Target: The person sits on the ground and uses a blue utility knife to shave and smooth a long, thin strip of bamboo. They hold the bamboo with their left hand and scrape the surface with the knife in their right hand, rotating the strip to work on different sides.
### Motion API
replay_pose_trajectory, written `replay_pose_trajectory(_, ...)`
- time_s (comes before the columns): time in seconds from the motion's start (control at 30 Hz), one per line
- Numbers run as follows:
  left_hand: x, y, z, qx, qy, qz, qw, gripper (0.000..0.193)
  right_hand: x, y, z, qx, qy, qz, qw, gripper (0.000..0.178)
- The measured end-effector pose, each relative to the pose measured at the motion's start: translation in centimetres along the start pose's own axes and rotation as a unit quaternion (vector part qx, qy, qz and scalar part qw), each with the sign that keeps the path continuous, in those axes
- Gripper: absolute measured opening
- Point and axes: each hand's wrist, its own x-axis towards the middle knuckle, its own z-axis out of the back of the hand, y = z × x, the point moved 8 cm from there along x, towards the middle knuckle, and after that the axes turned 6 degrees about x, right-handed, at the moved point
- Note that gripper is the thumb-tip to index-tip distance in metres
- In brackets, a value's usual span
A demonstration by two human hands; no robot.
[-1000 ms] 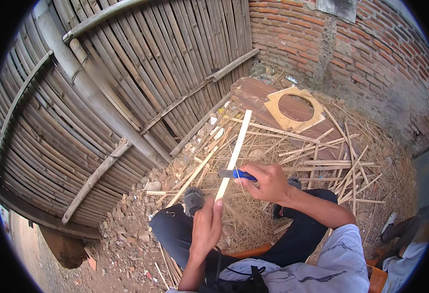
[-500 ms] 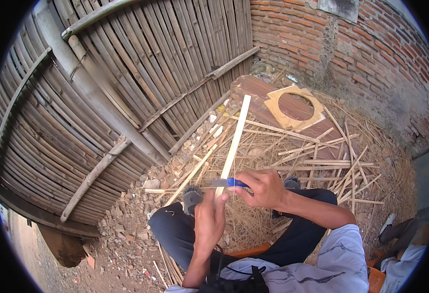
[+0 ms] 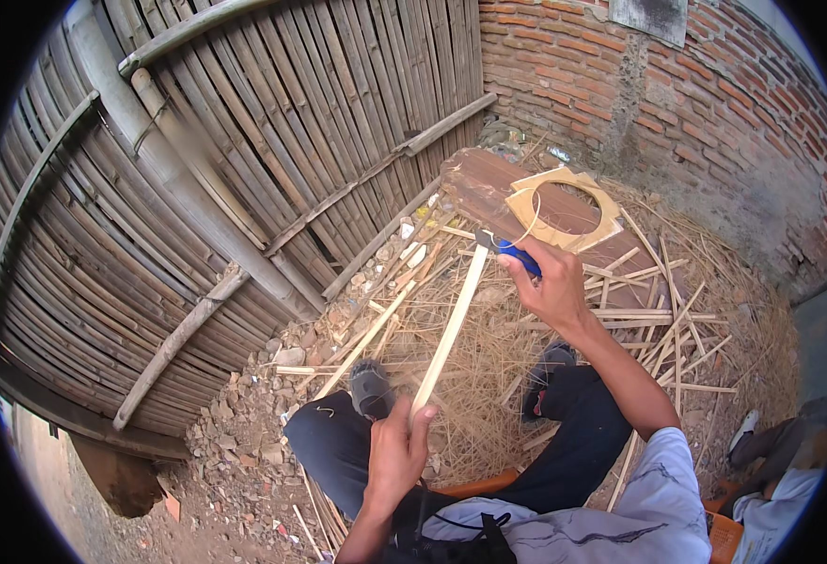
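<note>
My left hand point(image 3: 399, 446) is closed around the near end of a pale bamboo strip point(image 3: 453, 324), which slants up and away between my knees. In my right hand point(image 3: 551, 285) is a knife with a blue handle point(image 3: 520, 256), its fingers wrapped round the grip. The grey blade point(image 3: 486, 241) lies at the strip's far end. A thin curled shaving point(image 3: 534, 218) rises from beside the blade. My two hands are well apart, the right one farther out.
Several cut strips point(image 3: 662, 315) lie over straw-like shavings point(image 3: 488, 376) on the right. A wooden piece with a round hole point(image 3: 611, 228) rests on a brown board point(image 3: 474, 179). A bamboo wall point(image 3: 338, 113) rises at left, a brick wall point(image 3: 564, 85) behind. Another person's leg point(image 3: 761, 440) shows at right.
My right hand has moved the knife away from my left hand to the strip's far end. A curled shaving now shows at the blade. My left hand keeps its hold, slightly lower.
</note>
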Motion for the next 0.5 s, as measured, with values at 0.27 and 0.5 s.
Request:
replay_pose_trajectory(0.27,-2.2,2.4,2.5,0.056,-0.007,0.028,0.998,0.034,1.7,-14.5,3.8,-0.110,0.017,-0.259,0.959,0.041)
replay_pose_trajectory(0.5,1.5,5.5,11.2,0.241,-0.148,0.012,0.959,0.022,-4.2,-19.2,-0.8,-0.150,0.356,-0.245,0.890,0.052)
